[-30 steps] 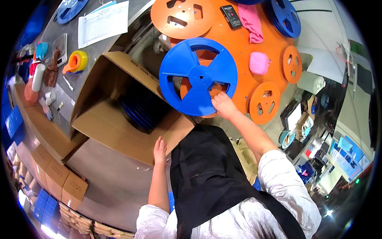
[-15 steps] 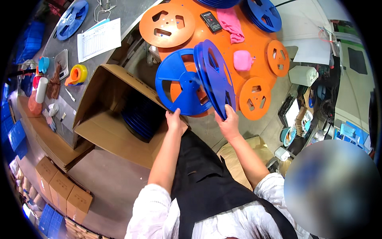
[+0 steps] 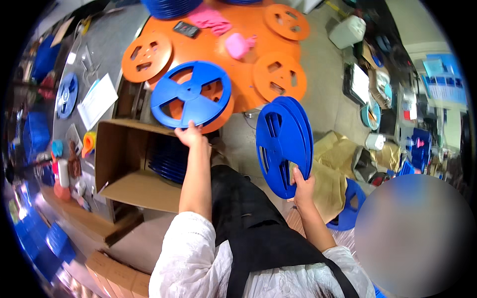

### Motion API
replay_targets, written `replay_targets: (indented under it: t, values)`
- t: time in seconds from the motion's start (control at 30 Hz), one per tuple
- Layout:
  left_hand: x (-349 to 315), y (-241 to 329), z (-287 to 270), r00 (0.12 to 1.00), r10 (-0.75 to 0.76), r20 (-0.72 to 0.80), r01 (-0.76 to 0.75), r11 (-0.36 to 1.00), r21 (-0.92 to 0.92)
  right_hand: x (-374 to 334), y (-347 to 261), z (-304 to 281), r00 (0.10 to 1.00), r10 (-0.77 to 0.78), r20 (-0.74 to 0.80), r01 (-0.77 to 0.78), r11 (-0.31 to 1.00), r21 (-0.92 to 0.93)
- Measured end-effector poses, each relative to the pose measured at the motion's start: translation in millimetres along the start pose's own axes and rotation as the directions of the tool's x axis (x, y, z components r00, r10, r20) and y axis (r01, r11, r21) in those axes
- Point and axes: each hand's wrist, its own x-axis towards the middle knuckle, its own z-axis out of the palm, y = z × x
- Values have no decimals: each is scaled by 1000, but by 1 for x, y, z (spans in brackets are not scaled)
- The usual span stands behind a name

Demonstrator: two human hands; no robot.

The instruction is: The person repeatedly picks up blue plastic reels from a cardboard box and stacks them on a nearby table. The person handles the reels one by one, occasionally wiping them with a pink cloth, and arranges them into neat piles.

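Right hand point(image 3: 304, 187) is gripping a stack of round blue plastic discs with cut-out windows point(image 3: 284, 149) by the lower edge, thumb on the near face; the stack is standing tilted in the air, right of the orange tabletop point(image 3: 211, 52). Left hand point(image 3: 190, 134) is touching the near rim of a single round blue plastic disc with three windows point(image 3: 193, 90) (full grip or light contact, cannot tell). That disc is lying over a flat orange disc point(image 3: 221, 119) at the table's near edge. Two more flat orange discs with slots are lying nearby, left point(image 3: 147, 57) and right point(image 3: 279, 77). A pink lump point(image 3: 237, 46) and a dark handheld device point(image 3: 186, 29) are sitting farther back. Below left, an open brown cardboard box point(image 3: 144, 191) is holding more blue discs point(image 3: 166, 166), partly in shadow.
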Motion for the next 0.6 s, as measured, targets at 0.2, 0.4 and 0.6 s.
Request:
replay_targets:
  t: [0.2, 0.4, 0.6]
  values:
    - [-135, 84, -49, 894, -13, 448, -156, 928, 337, -58, 15, -63, 966, -259, 16, 253, 922, -293]
    - [-264, 87, -49, 660, -335, 673, -270, 730, 628, -67, 53, -80, 707, -603, 370, 680, 435, -590]
    - [-286, 50, -60, 576, -426, 698, -360, 634, 684, -107, 71, -102, 843, -169, 511, 426, 789, -442]
